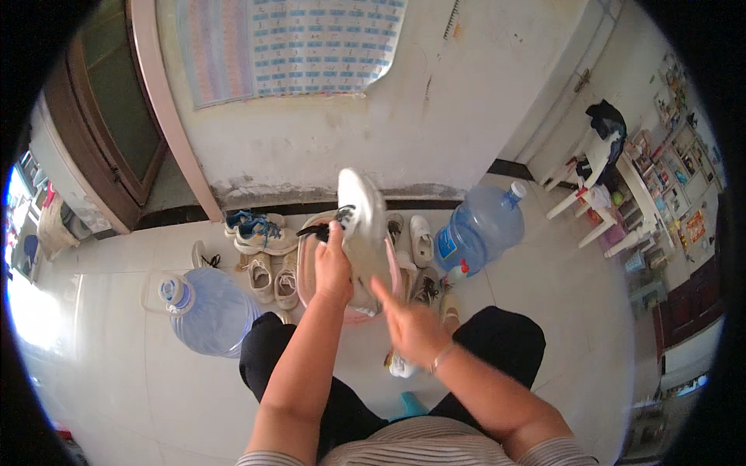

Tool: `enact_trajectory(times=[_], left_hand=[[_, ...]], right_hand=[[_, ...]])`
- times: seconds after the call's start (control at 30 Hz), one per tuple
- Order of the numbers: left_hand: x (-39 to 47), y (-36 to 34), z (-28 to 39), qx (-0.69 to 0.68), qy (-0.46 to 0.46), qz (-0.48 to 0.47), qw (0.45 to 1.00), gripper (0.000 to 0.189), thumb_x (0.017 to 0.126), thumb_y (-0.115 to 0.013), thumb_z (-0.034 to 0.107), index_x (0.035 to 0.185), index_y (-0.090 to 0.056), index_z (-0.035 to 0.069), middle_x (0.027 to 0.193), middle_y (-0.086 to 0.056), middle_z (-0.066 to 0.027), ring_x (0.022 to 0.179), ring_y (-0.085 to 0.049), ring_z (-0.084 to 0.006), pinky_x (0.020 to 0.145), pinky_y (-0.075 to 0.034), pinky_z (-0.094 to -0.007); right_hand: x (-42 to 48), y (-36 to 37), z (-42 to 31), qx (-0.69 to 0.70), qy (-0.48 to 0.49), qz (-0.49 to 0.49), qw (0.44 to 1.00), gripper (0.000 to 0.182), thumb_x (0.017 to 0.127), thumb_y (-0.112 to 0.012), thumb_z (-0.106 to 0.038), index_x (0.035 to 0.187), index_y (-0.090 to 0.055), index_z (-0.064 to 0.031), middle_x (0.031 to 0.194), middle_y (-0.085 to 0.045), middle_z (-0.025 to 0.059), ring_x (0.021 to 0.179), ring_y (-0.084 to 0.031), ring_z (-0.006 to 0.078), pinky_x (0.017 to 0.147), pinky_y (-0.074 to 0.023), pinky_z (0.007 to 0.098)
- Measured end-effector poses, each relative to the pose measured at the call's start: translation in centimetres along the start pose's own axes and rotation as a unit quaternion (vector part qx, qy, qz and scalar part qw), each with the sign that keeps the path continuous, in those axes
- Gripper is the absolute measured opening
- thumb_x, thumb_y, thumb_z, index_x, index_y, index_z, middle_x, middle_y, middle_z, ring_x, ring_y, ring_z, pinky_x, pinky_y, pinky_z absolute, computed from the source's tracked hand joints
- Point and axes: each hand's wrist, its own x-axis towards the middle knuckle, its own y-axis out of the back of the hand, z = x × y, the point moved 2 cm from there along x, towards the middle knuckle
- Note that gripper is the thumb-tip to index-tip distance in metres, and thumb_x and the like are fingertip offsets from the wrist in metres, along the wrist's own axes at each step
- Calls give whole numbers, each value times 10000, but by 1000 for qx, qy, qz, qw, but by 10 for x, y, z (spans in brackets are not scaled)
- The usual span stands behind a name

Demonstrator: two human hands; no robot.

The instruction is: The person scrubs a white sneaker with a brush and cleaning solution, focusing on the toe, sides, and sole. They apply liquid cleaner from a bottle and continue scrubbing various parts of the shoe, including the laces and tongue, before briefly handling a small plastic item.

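My left hand (335, 268) grips a white lace-up shoe (358, 201) by its heel end, and the toe points away towards the wall. Black laces (319, 232) hang loose to the left of my thumb. Beneath the shoe is a pink plastic basin (303, 262) with cloudy water in it. Something pale lies low in the basin, partly hidden. My right hand (415, 329) is over the basin's near right edge, apart from the shoe. It is blurred, and its grip is hidden. A white object with orange (400, 366) shows just below this hand; I cannot tell whether it is held.
Several shoes stand on both sides, including blue-laced sneakers (262, 233) and a white shoe (421, 239). Large water bottles flank them, one at left (213, 311) and one at right (481, 227). A red-capped bottle (456, 274) is nearby. The wall (443, 140) rises behind.
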Motion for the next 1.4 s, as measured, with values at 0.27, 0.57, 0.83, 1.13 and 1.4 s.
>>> enact_trajectory(times=[0.27,0.57,0.83,1.13,1.4], left_hand=[[-17,-11,14,-51,83,-50,994,486,945,-493,438,1111,-559,-14,1052,-628,-112,912,-630,-231,801,-522,-375],[0,2,6,-115,80,-77,987,422,950,-504,386,1080,-586,-8,1005,-646,-114,894,-640,-235,793,-525,-380],[-9,-4,8,-150,107,-100,978,420,958,-485,354,1141,-536,-21,1030,-631,-156,894,-650,-272,761,-551,-416],[-19,-11,-5,-92,117,-120,982,425,956,-497,369,1121,-553,-19,1026,-640,-132,884,-652,-240,770,-545,-390],[-2,8,14,-121,88,-66,986,445,964,-472,388,1144,-547,-12,1077,-628,-136,932,-638,-246,817,-526,-407]], right_hand=[[77,62,41,100,-75,163,979,405,962,-458,-162,1365,-452,-122,725,-628,154,593,-598,207,560,-468,339],[-13,31,8,-27,29,1,999,477,923,-489,-173,1394,-414,-201,724,-643,158,599,-640,300,536,-499,404],[21,27,21,30,56,57,996,550,902,-510,-159,1424,-355,-235,698,-633,157,578,-624,312,540,-499,426],[78,49,50,-11,-81,97,992,446,949,-458,-210,1391,-401,-224,675,-604,210,599,-603,379,540,-472,449],[-4,44,2,76,41,66,994,479,926,-491,-146,1395,-413,-197,762,-652,163,651,-656,298,569,-509,379]])
